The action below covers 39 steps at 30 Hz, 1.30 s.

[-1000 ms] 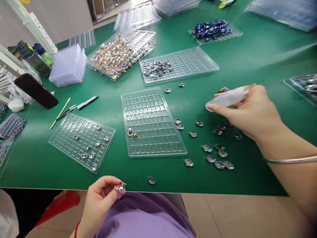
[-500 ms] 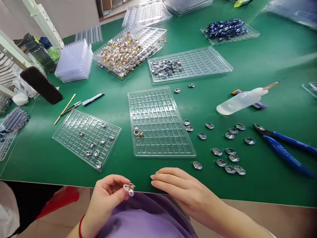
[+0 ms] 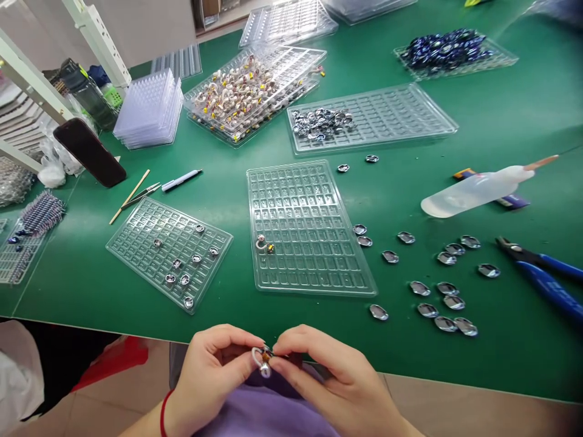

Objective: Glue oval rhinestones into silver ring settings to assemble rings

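A small electronic part with a white looped wire and a round silver end (image 3: 265,369) is held near the table's front edge. My left hand (image 3: 218,370) pinches it from the left between thumb and fingers. From the other side, my right hand (image 3: 330,376) has its thumb and forefinger closed on the same part; its finer details are hidden by the fingertips. Just beyond my hands lies a clear tray (image 3: 314,285) with one similar wired part (image 3: 262,244) in it. A smaller clear tray (image 3: 136,243) to the left carries several silver pieces.
Loose silver oval shells (image 3: 419,288) are scattered at right, near blue-handled pliers (image 3: 546,285) and a white squeeze bottle (image 3: 473,193). Farther back are a heaped tray of wired parts (image 3: 241,91), a tray of shells (image 3: 387,121), a phone (image 3: 88,152), tweezers (image 3: 141,195) and a pen (image 3: 182,180).
My right hand has come left from the table edge and closed its fingertips on the wired part. My left hand still holds it. The whole view has shifted slightly.
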Each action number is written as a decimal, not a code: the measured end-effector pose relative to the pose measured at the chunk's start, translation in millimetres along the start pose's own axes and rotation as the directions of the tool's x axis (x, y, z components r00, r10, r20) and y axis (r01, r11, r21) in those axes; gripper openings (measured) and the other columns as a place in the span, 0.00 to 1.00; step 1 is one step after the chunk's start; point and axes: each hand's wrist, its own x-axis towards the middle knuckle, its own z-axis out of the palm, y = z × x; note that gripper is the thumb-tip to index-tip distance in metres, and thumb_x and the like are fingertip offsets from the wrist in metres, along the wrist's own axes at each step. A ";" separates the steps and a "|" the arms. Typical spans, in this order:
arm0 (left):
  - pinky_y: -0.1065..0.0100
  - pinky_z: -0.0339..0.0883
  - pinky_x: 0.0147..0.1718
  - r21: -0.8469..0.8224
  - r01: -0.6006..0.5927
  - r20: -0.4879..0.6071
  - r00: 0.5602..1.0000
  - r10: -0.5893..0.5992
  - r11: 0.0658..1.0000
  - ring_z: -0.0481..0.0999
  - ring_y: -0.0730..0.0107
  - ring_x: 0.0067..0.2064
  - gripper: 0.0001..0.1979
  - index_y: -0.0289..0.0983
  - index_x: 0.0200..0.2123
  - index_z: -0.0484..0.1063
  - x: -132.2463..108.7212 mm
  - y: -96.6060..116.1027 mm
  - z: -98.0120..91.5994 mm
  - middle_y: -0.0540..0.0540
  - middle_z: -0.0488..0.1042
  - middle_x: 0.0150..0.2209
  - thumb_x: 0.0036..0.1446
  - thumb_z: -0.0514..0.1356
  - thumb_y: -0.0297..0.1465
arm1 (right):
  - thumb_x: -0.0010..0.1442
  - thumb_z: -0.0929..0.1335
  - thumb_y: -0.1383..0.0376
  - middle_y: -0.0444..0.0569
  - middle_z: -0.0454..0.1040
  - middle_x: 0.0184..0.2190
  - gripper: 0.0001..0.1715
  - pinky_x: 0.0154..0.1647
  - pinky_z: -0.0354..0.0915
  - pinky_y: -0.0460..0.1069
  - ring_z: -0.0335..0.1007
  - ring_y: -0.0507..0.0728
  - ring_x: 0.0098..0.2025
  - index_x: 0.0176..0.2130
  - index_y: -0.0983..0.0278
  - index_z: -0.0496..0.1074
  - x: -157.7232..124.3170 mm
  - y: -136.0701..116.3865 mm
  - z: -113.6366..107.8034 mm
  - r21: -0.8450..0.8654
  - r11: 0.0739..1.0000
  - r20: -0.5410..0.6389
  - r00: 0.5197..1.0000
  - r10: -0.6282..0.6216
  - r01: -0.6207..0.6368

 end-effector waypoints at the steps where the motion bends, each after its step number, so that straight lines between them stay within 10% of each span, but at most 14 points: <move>1: 0.74 0.75 0.32 0.018 -0.016 0.000 1.000 0.016 1.000 0.81 0.70 0.31 0.04 0.38 0.33 0.84 -0.5 -0.4 0.1 0.46 0.83 0.31 0.50 0.71 0.28 | 0.60 0.69 0.69 0.42 0.75 0.25 0.05 0.26 0.68 0.41 0.72 0.49 0.25 0.32 0.61 0.73 0.7 -0.4 1.0 -0.004 1.000 -0.011 1.000 0.011 -0.011; 12: 0.72 0.74 0.29 0.249 -0.106 -0.039 0.992 0.119 0.963 0.80 0.67 0.29 0.07 0.38 0.34 0.84 -1.8 -1.0 2.5 0.43 0.81 0.31 0.49 0.68 0.24 | 0.58 0.71 0.65 0.46 0.74 0.29 0.03 0.27 0.71 0.43 0.73 0.51 0.28 0.32 0.61 0.76 -7.9 1.7 -0.4 0.282 0.924 0.051 0.966 0.254 -0.258; 28: 0.74 0.73 0.29 0.657 -0.493 0.243 0.855 0.458 0.570 0.79 0.69 0.29 0.17 0.42 0.45 0.82 -6.3 16.2 7.0 0.43 0.81 0.31 0.55 0.62 0.20 | 0.55 0.74 0.63 0.46 0.72 0.27 0.06 0.28 0.72 0.44 0.73 0.51 0.27 0.29 0.63 0.78 1.8 -0.2 -4.2 0.477 0.771 0.212 0.907 0.363 -0.421; 39: 0.72 0.73 0.32 0.626 -0.464 0.261 0.882 0.392 0.627 0.78 0.68 0.33 0.21 0.42 0.50 0.79 -10.5 14.7 7.3 0.43 0.78 0.33 0.57 0.59 0.19 | 0.55 0.74 0.63 0.46 0.70 0.27 0.07 0.28 0.72 0.44 0.71 0.51 0.27 0.28 0.63 0.76 -3.4 2.4 -0.6 0.481 0.785 0.156 0.919 0.362 -0.391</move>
